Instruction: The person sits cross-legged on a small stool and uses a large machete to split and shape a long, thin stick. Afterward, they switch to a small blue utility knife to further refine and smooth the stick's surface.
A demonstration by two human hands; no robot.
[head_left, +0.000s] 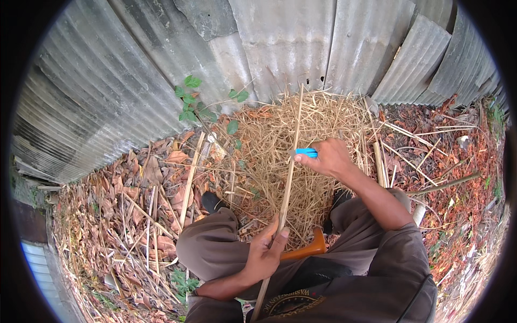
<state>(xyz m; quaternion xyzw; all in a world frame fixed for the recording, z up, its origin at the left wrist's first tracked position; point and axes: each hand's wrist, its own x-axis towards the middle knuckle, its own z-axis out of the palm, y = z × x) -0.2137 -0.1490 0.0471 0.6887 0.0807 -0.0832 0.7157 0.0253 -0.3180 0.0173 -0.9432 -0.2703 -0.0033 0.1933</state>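
A long pale bamboo strip (288,188) slants up and away from my lap toward the metal fence. My left hand (265,248) is closed around its lower part, thumb on one side and fingers on the other. Farther up, my right hand (331,157) grips a small blue-handled cutter knife (307,153). The knife's short blade end lies against the strip or just over it; contact is hard to make out. Across my waist rests a curved orange-brown handle (308,251), its other end hidden by my clothes and left hand.
A heap of thin straw-like shavings (323,199) lies between my feet. Corrugated metal sheets (291,48) stand in front. Split strips (191,180) lie among dry leaves at left, more sticks (379,161) at right. A leafy green plant (189,102) grows by the fence.
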